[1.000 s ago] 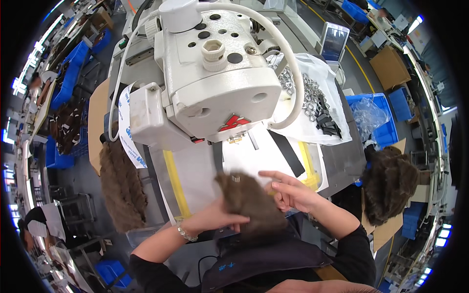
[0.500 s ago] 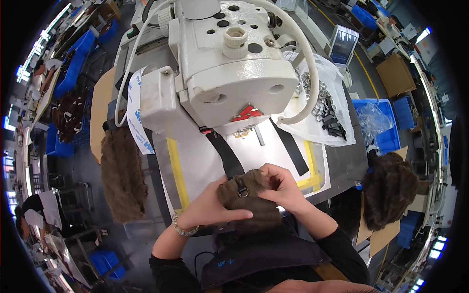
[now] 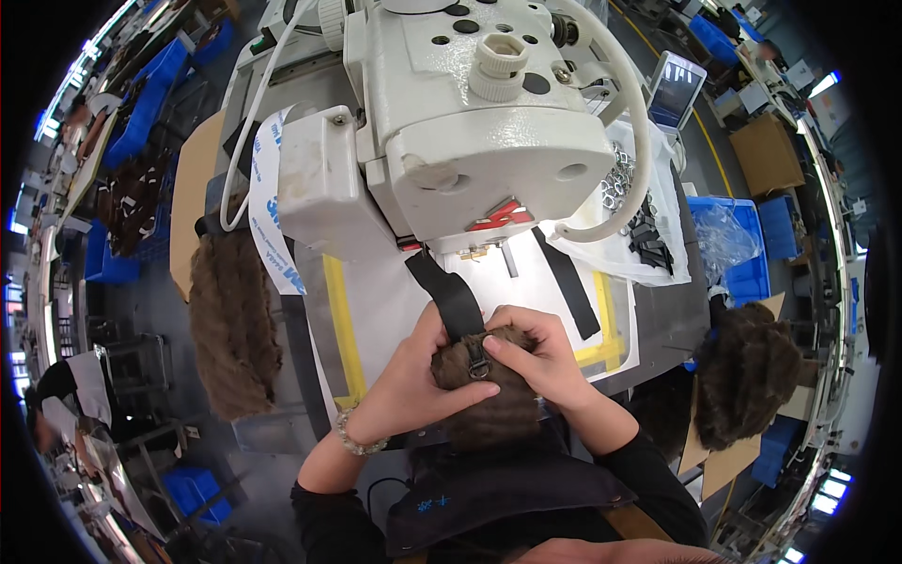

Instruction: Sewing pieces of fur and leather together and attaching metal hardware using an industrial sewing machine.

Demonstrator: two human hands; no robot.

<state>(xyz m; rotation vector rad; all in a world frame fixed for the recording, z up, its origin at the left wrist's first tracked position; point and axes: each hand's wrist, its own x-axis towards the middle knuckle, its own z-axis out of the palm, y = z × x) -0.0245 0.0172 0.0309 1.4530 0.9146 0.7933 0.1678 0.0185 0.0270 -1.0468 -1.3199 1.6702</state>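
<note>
A workshop is spreading out behind the bench (image 3: 669,315), with shelves and bins lining both sides and a yellow line running along the floor. A white machine (image 3: 498,169) is standing over the bench, its head bearing a red emblem. Beneath it a white board (image 3: 381,320) is lying, with yellow tape (image 3: 345,324) bordering it at left and right.

The fur (image 3: 493,418) is sitting between the two hands, in front of the machine and above the person's lap. The left hand (image 3: 409,376) is grasping its left side, the thumb lying across the front and the fingers going out of sight behind. The right hand (image 3: 543,362) is gripping the upper right edge, its thumb pressing just beside a small ring (image 3: 479,369) on the fur's face. A black strap (image 3: 447,293) is running from near the machine down to the fur's top edge, between the hands; whether it is joined there, one cannot tell. A second strap (image 3: 568,287) is lying on the board to the right.

Farther right, a white sheet (image 3: 670,202) is holding metal rings (image 3: 616,179) and black clips (image 3: 648,240). Brown pelts are resting at far left (image 3: 233,329) and far right (image 3: 747,371).
</note>
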